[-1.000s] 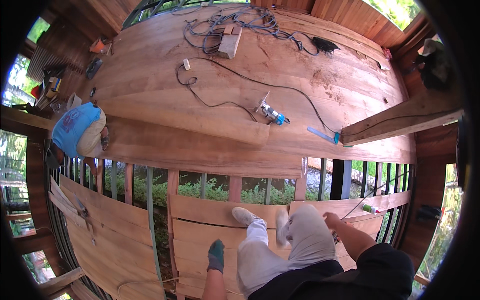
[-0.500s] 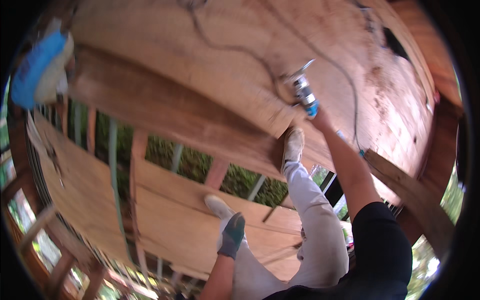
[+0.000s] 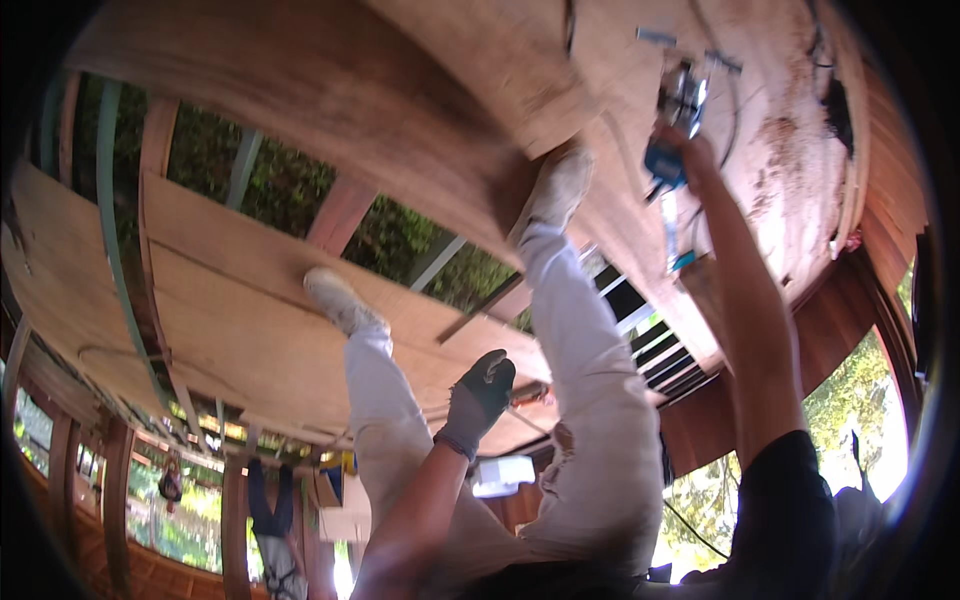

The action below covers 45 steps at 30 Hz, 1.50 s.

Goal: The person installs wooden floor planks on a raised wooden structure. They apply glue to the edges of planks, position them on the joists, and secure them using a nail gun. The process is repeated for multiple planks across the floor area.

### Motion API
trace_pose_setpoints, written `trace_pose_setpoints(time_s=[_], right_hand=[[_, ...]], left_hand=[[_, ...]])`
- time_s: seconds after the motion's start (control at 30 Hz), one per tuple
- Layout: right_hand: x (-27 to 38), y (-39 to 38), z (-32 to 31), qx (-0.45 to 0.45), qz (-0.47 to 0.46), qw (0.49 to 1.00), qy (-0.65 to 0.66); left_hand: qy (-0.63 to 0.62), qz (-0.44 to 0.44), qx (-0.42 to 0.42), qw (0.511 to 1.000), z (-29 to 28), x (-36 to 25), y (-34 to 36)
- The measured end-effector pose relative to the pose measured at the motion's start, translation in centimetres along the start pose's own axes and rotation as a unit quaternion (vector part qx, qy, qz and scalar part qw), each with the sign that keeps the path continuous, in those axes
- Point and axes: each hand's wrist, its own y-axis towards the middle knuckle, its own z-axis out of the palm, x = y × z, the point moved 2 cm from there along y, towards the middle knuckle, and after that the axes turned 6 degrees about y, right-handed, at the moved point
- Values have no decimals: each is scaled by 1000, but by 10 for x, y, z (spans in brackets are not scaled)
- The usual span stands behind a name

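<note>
My right hand [image 3: 692,158] is closed around a blue and silver power tool [image 3: 684,108], held low over the plywood sheet [image 3: 620,75] at the upper right. Metal bars stick out near the tool's far end, and blur hides its exact kind. In front of my thighs is my left hand [image 3: 482,392], in a dark green and grey glove. Its fingers are curled in, with nothing visible in them. My right shoe [image 3: 560,185] stands by the corner of a raised board [image 3: 300,75]; my left shoe [image 3: 340,298] rests on a lower plywood panel [image 3: 230,270].
Open gaps [image 3: 270,185] between joists show greenery below. More dark gaps [image 3: 625,310] lie right of my right leg. A wooden block [image 3: 708,290] lies under my right forearm. A person in dark trousers [image 3: 270,500] and another person [image 3: 171,482] appear at lower left.
My view has swung, so the boards sit further left and higher. The tool in my right hand appears further right and up. My left hand appears further up and right.
</note>
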Motion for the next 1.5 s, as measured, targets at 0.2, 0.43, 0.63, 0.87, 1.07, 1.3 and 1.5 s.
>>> trace_pose_setpoints(time_s=[0.2,0.43,0.63,0.87,1.07,1.3,1.5], right_hand=[[28,-88,11,56,72,941,326],[18,-129,42,4,83,910,406],[24,-151,75,-55,61,891,446],[32,-145,89,-96,80,857,500],[38,-134,82,-90,57,847,520],[35,-133,63,-112,65,862,491],[24,-137,69,-103,79,850,511]], left_hand=[[77,347,-57,933,66,-152,40],[60,164,18,985,104,-222,57],[179,246,-142,942,95,-225,42],[191,292,-174,921,95,-238,48],[239,342,-145,897,97,-255,56],[235,345,-66,906,97,-256,61],[293,354,-83,884,86,-256,68]])
